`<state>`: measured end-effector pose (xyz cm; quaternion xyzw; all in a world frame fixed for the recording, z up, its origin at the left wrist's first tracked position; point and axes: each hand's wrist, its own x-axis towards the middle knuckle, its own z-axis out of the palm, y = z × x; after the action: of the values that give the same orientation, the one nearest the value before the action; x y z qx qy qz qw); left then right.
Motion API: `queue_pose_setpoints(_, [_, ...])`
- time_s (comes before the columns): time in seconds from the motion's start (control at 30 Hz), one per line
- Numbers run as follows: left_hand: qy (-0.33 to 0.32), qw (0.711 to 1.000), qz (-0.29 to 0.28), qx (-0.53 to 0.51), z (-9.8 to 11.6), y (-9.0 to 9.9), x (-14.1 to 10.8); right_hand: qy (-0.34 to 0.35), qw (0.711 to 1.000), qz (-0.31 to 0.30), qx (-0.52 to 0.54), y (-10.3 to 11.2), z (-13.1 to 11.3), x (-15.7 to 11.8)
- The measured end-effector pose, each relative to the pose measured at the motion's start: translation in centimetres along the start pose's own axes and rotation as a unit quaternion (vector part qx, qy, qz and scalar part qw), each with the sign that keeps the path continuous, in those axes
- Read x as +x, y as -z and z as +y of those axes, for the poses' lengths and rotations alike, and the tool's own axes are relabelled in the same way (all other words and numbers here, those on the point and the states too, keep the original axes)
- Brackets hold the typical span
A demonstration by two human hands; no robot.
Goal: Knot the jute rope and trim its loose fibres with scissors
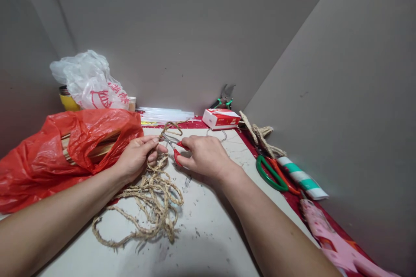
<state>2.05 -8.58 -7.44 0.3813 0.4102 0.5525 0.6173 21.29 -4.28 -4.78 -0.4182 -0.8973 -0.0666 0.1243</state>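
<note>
My left hand (143, 155) pinches a tan braided straw rope (165, 199) between thumb and fingers. The rope's long loops lie heaped on the white board below that hand, and a short loop stands up past the fingertips. My right hand (204, 156) grips small scissors with red handles (177, 156), fingers in the loops. The scissors' metal blades are spread and point left, reaching the rope close to my left fingertips. Whether the blades touch the rope I cannot tell.
A red plastic bag (29, 151) with flat strips inside lies left, a white bag (94, 78) behind it. Clear sticks (165, 114), a red-white box (221, 119) and pruning shears (225, 96) line the back. Green-orange-handled scissors (271, 174), a striped roll (303, 178) and a pink glue gun (328, 233) lie right.
</note>
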Motion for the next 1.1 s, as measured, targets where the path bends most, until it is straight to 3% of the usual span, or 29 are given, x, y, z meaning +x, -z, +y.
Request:
queue_pose_setpoints(0.53, [-0.058, 0.996, 0.023, 0.069, -0.25, -0.25, -0.14, -0.003, 1.0, -0.023, -0.001, -0.11, -0.51, 0.18])
queue_pose_setpoints(0.83, [-0.051, 0.997, 0.029, 0.042, -0.34, -0.19, -0.13, 0.001, 0.999, -0.04, -0.016, -0.5, -0.88, 0.3])
queue_pose_setpoints(1.1, [-0.044, 0.999, 0.02, 0.023, -0.15, -0.21, -0.03, -0.005, 0.999, -0.017, 0.031, -0.96, -0.53, 0.27])
